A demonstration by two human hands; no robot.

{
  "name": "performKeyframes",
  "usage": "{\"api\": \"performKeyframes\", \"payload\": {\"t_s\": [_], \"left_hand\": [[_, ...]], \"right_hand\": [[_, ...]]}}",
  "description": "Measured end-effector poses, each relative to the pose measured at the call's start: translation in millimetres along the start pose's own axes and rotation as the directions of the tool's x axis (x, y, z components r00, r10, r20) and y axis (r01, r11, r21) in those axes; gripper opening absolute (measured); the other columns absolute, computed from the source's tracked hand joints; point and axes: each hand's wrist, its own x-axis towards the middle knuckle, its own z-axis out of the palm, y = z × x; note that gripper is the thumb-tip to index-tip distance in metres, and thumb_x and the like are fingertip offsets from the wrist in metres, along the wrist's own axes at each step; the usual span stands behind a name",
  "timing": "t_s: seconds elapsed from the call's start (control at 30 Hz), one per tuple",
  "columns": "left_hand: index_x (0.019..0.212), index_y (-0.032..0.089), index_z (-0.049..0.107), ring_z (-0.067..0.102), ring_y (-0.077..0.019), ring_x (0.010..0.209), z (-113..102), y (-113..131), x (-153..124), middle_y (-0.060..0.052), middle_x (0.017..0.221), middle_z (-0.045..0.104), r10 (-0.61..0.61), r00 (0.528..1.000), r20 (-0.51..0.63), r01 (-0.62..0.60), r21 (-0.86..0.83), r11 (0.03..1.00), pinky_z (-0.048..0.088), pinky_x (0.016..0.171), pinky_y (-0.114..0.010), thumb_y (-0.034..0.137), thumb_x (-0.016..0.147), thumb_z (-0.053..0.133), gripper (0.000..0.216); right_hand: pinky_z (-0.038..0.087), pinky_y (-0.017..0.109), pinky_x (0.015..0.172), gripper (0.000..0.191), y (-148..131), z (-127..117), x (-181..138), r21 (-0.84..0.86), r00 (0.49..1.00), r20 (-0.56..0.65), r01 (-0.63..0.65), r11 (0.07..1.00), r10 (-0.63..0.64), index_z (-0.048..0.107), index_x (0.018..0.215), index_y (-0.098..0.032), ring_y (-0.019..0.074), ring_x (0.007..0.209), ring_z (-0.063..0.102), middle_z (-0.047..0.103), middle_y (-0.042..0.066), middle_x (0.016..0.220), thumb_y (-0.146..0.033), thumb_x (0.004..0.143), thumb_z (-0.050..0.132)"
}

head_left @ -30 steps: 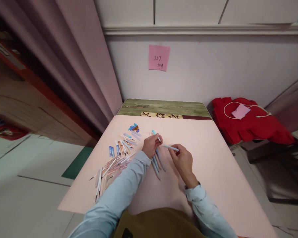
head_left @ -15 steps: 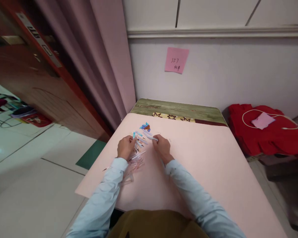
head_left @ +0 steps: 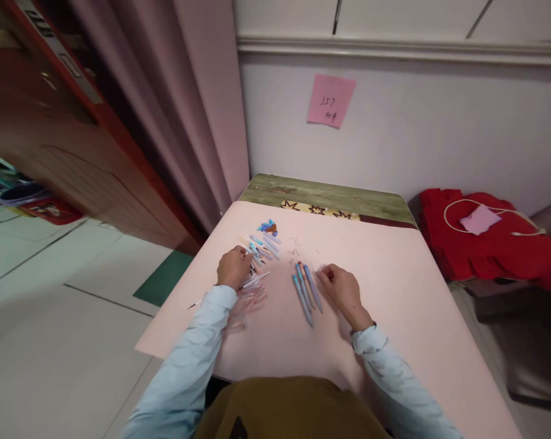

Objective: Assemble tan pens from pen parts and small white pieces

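My left hand (head_left: 234,267) rests with curled fingers on a scatter of pen parts (head_left: 259,249) at the left of the pink tabletop (head_left: 394,286); what its fingers hold is hidden. A row of three assembled blue pens (head_left: 306,288) lies side by side in the middle. My right hand (head_left: 342,288) sits just right of those pens, fingers curled, with nothing visible in them. Clear pen tubes and thin refills (head_left: 248,296) lie under my left wrist. A small heap of blue and orange bits (head_left: 269,227) lies farther back.
A green wooden board (head_left: 325,196) lies at the table's far end against the wall, under a pink sticky note (head_left: 331,100). A red cloth (head_left: 486,241) with a white cable sits at the right. A curtain (head_left: 183,110) and a wooden door hang left.
The camera swung about. My right hand pulled back from the parts pile to beside the three pens. My left hand stayed on the pile.
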Motion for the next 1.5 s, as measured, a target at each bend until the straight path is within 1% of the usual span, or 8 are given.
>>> {"api": "performKeyframes", "payload": {"t_s": [0.43,0.63,0.73,0.9,1.03,1.17,1.37,1.5], "left_hand": [[0.085,0.02,0.071,0.065,-0.0198,0.072,23.0,60.4,-49.5,-0.005,0.076,0.071,0.412,0.909,0.061,-0.402,-0.13,0.906,0.04,0.066,-0.029,0.036,0.088,0.055,0.023],[0.081,0.018,0.072,0.065,-0.0194,0.069,37.9,84.8,-68.7,-0.004,0.07,0.07,0.39,0.902,0.185,-0.242,-0.532,0.811,0.043,0.067,-0.03,0.036,0.082,0.062,0.021],[0.088,0.016,0.07,0.068,-0.0208,0.081,45.7,93.6,-79.3,-0.008,0.083,0.073,0.319,0.911,0.261,0.0,-0.774,0.633,0.045,0.07,-0.029,0.039,0.08,0.066,0.025],[0.101,0.012,0.07,0.067,-0.0199,0.088,51.8,106.6,-87.2,-0.012,0.093,0.074,0.405,0.792,0.458,0.388,-0.888,0.245,0.049,0.078,-0.031,0.041,0.075,0.076,0.039],[0.095,0.011,0.07,0.064,-0.0133,0.069,46.4,116.3,-83.3,-0.01,0.086,0.073,0.427,0.757,0.495,0.484,-0.863,0.142,0.048,0.064,-0.024,0.033,0.069,0.083,0.036],[0.085,0.011,0.07,0.053,-0.0077,0.051,39.8,122.9,-81.6,-0.01,0.082,0.073,0.413,0.781,0.468,0.458,-0.879,0.129,0.043,0.052,-0.023,0.036,0.068,0.083,0.033],[0.075,0.01,0.072,0.055,-0.0104,0.052,45.1,127.8,-83.6,-0.006,0.074,0.07,0.27,0.904,0.332,0.268,-0.931,0.247,0.043,0.051,-0.025,0.038,0.069,0.081,0.03],[0.074,0.011,0.071,0.06,-0.0127,0.062,52.9,131.4,-76.0,-0.007,0.073,0.07,0.263,0.908,0.327,0.277,-0.938,0.209,0.047,0.06,-0.025,0.038,0.068,0.081,0.03]], "right_hand": [[0.038,0.028,0.063,0.019,-17.2,-16.2,-27.6,-0.246,0.976,0.199,-0.043,0.968,0.093,0.073,0.086,-0.023,0.0221,0.08,0.068,0.074,0.007,0.085,-0.035,0.083,0.058],[0.041,0.031,0.065,0.02,-13.3,-9.8,-31.5,-0.206,0.982,0.161,-0.068,0.976,0.102,0.071,0.076,-0.018,0.0255,0.078,0.069,0.074,0.013,0.081,-0.028,0.081,0.055],[0.042,0.03,0.065,0.016,-3.9,-13.2,-34.6,0.115,0.985,0.143,-0.109,0.987,0.093,0.066,0.077,-0.019,0.0216,0.073,0.067,0.072,0.009,0.076,-0.027,0.082,0.054],[0.043,0.026,0.059,0.022,2.6,-25.1,-37.2,0.808,0.91,0.398,-0.288,0.514,-0.116,0.059,0.085,-0.019,0.014,0.061,0.059,0.066,0.002,0.072,-0.041,0.084,0.058],[0.037,0.023,0.052,0.035,-1.2,-25.7,-35.9,0.827,0.783,0.562,-0.535,0.172,-0.267,0.063,0.092,-0.018,0.0085,0.052,0.045,0.052,-0.004,0.065,-0.051,0.084,0.063],[0.024,0.021,0.044,0.037,-5.1,-16.2,-32.9,0.765,0.714,0.61,-0.643,0.022,-0.344,0.065,0.09,-0.017,0.0063,0.045,0.025,0.032,-0.009,0.054,-0.053,0.083,0.065],[0.035,0.024,0.05,0.04,-12.8,-9.3,-32.0,0.9,0.943,0.324,-0.282,0.332,-0.081,0.068,0.08,-0.015,0.0081,0.051,0.045,0.057,-0.002,0.063,-0.052,0.07,0.078],[0.035,0.024,0.046,0.046,-14.8,-11.1,-28.6,0.867,0.956,0.292,-0.278,0.412,0.03,0.068,0.087,-0.016,0.0094,0.046,0.046,0.057,-0.003,0.059,-0.059,0.073,0.072]]}}
